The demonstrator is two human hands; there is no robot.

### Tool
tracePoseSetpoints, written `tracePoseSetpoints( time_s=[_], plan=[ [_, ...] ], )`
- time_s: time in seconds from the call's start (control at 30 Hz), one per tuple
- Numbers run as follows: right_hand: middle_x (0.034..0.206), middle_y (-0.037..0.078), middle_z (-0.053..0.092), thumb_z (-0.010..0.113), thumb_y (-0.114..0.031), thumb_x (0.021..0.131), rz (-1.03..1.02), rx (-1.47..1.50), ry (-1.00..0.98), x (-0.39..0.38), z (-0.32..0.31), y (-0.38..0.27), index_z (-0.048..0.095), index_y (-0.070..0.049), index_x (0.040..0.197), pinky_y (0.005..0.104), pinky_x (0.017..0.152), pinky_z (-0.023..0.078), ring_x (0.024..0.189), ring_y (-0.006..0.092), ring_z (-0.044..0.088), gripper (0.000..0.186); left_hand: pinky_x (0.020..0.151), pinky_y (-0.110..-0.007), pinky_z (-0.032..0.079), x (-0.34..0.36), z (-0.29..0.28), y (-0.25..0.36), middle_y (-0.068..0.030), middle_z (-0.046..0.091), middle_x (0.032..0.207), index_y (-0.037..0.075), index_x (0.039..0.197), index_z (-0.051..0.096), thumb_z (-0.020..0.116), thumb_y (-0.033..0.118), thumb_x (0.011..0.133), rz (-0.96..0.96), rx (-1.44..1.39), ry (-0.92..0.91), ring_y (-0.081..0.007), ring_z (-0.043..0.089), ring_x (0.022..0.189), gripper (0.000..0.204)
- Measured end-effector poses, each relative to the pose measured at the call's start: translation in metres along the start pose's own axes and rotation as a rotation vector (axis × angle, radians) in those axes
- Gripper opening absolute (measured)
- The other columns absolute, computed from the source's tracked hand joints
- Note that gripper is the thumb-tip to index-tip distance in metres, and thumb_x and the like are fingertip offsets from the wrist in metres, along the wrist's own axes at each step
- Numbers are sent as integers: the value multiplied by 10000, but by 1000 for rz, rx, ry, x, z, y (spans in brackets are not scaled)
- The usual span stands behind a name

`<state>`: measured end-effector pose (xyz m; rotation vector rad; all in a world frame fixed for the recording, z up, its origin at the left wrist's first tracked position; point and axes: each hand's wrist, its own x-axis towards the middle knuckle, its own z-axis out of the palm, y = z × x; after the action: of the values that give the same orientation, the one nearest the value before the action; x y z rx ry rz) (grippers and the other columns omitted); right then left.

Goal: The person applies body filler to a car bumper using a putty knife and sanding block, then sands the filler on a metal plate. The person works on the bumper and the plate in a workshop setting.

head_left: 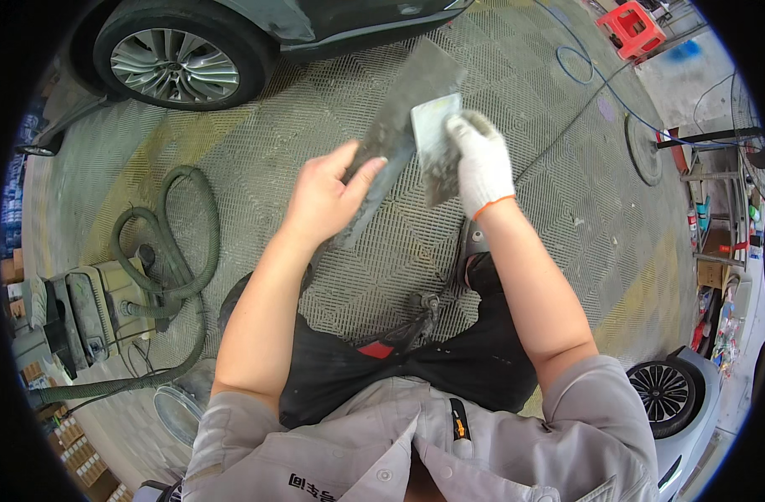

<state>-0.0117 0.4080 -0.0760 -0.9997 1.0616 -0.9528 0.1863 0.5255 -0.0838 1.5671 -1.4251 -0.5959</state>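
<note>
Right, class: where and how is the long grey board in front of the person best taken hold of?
Probably the long grey board is best pinched across its left long edge, near mid-length, coming from the left. It looks flat and thin, and slants up to the right. The left hand holds that edge; the gloved right hand holds a small pale plate at its right.

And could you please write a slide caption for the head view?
A bare left hand holds a long grey board; a white-gloved right hand grips a smaller flat plate.
</note>
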Motion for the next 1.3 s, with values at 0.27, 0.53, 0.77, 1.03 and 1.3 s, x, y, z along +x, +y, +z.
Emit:
tracePoseSetpoints(
  time_s=[0.27,0.53,0.77,1.03,1.3],
  plan=[
    [1402,238,710,666,-264,1088,93,-658,-358,-22,11,13,576,78,1514,416,1134,526,1285,312,688,553,889,-271,545,24,3,-10,-20,771,1138,5,1262,735,645,246,1158,-115,-426,377,-75,662,994,277],
    [1371,173,699,631,-237,1107,157,-161,-148,-8,-3,10,571,62,1490,410,1074,544,1240,261,674,489,778,-364,574,13,8,-8,-123,786,939,34,1212,741,737,273,1083,50,58,124,-169,710,808,271],
    [1021,81,675,570,-282,1096,292,282,-40,-1,-20,6,629,-53,1239,405,809,548,891,232,625,277,818,-287,553,18,3,-9,-29,785,996,7,1213,751,719,258,1111,-71,-340,103,-85,672,885,273],
    [767,83,655,578,-288,1014,358,158,-534,-21,-16,-6,677,3,1086,315,579,477,615,164,566,316,859,-273,557,21,16,-1,-19,762,1091,25,1270,689,627,306,1163,-246,-673,25,-77,674,946,307],
    [990,156,755,619,-196,1050,-105,0,42,12,-58,-18,666,80,1275,345,806,585,842,225,702,360,700,-275,517,1,25,10,-43,703,844,11,1133,700,567,444,1169,-534,-528,-215,-88,618,736,454]
  ],
)
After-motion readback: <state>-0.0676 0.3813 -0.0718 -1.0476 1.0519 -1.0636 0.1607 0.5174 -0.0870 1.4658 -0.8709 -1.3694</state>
